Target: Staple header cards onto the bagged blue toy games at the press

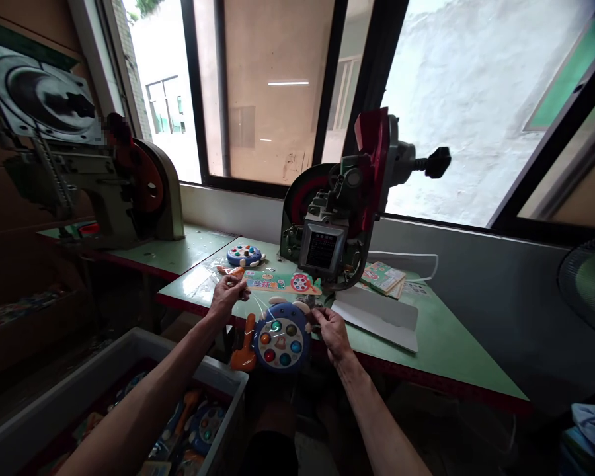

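A round blue toy (281,337) with coloured domes and pale ears hangs in front of me, an orange toy hammer (246,347) beside it. Shiny streaks around both look like a clear plastic bag. My left hand (227,295) is closed in a pinch at the left end of a long printed card (272,282), which lies above the toy near the machine. With thumb and fingers pressed together, my right hand (331,330) pinches at the toy's upper right edge, apparently on the clear plastic. The exact grip of both hands is partly hidden.
A red and green stapling-type machine (340,211) stands on the green table (456,350). Another blue toy (244,255) lies behind the card. Printed cards (381,276) and a white panel (377,318) are at right. A grey crate (143,337) of packed toys sits lower left.
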{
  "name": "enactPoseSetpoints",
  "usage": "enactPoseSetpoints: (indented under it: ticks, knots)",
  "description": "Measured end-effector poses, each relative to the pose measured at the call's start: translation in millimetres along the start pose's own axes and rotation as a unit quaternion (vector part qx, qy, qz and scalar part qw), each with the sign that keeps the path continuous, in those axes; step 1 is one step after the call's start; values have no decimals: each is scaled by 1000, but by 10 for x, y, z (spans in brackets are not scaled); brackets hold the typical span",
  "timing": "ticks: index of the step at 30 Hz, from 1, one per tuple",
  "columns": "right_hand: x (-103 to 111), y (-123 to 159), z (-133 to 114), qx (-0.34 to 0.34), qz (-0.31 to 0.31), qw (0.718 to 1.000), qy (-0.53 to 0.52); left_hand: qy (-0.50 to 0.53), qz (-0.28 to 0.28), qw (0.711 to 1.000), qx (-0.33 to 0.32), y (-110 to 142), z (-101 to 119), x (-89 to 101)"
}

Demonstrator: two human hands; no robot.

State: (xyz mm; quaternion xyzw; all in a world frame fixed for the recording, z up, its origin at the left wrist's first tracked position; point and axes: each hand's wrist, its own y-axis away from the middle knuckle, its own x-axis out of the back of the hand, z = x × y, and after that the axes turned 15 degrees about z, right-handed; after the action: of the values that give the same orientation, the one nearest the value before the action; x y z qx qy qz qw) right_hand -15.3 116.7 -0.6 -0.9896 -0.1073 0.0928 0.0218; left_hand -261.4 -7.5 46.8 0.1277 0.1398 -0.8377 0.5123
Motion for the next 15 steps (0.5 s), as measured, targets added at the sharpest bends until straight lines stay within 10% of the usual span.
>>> enactPoseSetpoints:
  ticks: [8, 15]
  knots:
    - [88, 335, 0, -76, -81, 994, -23, -20, -131, 971, 199, 744, 124, 576]
    - [309, 869, 414, -88, -115, 988, 51, -216, -13, 970, 112, 1072, 492, 2018]
